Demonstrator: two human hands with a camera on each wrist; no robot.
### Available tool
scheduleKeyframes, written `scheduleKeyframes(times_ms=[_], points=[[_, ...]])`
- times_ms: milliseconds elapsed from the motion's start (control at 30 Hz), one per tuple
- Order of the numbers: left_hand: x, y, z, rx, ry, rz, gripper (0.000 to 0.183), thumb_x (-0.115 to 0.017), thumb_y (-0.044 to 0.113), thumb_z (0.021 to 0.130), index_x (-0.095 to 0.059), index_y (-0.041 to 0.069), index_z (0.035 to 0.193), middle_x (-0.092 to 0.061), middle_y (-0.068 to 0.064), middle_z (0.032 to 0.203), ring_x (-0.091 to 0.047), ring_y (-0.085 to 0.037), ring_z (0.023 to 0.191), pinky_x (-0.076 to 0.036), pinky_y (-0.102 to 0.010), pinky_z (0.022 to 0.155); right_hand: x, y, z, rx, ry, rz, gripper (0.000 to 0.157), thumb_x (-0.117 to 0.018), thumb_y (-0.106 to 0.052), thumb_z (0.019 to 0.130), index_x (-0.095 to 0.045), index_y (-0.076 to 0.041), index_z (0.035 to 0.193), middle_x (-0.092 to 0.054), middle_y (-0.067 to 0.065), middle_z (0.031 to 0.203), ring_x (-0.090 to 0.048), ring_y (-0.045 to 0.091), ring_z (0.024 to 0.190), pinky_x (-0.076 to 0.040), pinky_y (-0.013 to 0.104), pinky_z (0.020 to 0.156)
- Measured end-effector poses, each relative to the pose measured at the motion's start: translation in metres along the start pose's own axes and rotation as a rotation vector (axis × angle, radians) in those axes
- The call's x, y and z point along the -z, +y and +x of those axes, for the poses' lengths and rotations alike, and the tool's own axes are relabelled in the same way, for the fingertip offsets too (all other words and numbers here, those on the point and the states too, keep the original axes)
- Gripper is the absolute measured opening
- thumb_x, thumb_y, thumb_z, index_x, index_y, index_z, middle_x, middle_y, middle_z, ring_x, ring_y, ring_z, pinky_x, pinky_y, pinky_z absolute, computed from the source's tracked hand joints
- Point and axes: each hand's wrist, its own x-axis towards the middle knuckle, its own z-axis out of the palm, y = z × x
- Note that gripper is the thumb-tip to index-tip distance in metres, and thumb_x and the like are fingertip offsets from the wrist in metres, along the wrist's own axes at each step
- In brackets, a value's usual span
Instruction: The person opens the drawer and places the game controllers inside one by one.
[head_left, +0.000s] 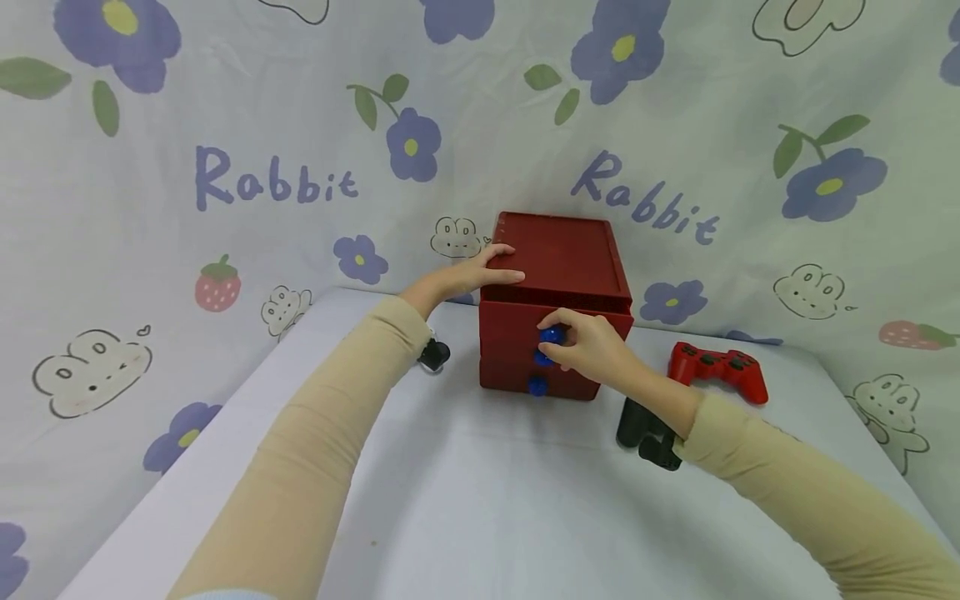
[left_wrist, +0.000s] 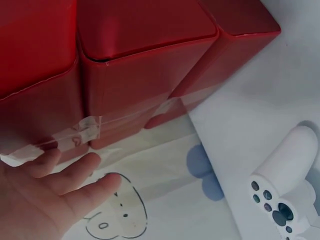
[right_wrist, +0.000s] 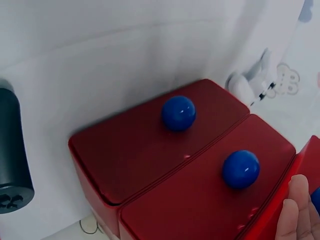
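A red drawer box [head_left: 558, 250] with three stacked drawers and round blue knobs stands at the back middle of the table. My right hand [head_left: 596, 346] pinches the top blue knob [head_left: 552, 335] between thumb and fingers. The top drawer [head_left: 510, 321] juts slightly forward, with a dark gap under the lid's front edge. Below it, the middle knob [right_wrist: 241, 169] and bottom knob [right_wrist: 178, 113] show in the right wrist view. My left hand [head_left: 480, 271] rests at the box's upper left edge, fingers spread; in the left wrist view its fingers [left_wrist: 82, 172] lie beside the red casing.
A red game controller [head_left: 720, 371] lies right of the box. Nearer, a black controller [head_left: 648, 433] is partly covered by my right forearm. Left of the box is a white controller [left_wrist: 285, 185], mostly behind my left arm in the head view. A patterned cloth [head_left: 277, 100] hangs behind.
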Motion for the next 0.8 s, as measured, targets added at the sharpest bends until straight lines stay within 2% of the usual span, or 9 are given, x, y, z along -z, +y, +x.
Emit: scheduleKeyframes(times_ms=[367,800], points=[[-0.001,0.000,0.000,-0.010,0.000,-0.028,0.066,-0.051,0.041,0.088,-0.019,0.024,0.143,-0.015,-0.009,0.148,-0.021,-0.026,0.133,-0.020,-0.050,0.107,-0.004,-0.003,-0.011,0.024,0.008,0.009,0.028,-0.066,-0.014,0.084,-0.058,-0.006,0.109,-0.060,0.002,0.063,-0.055,0.009,0.053,-0.047,0.025,0.052],[-0.002,-0.001,-0.001,-0.013,0.006,-0.043,0.067,-0.052,0.041,0.087,-0.018,0.023,0.143,-0.016,-0.009,0.148,-0.021,-0.026,0.133,-0.021,-0.050,0.107,-0.007,-0.009,-0.024,0.040,0.002,0.025,0.027,-0.066,-0.014,0.083,-0.058,-0.008,0.108,-0.061,-0.001,0.063,-0.057,0.009,0.053,-0.048,0.025,0.051]])
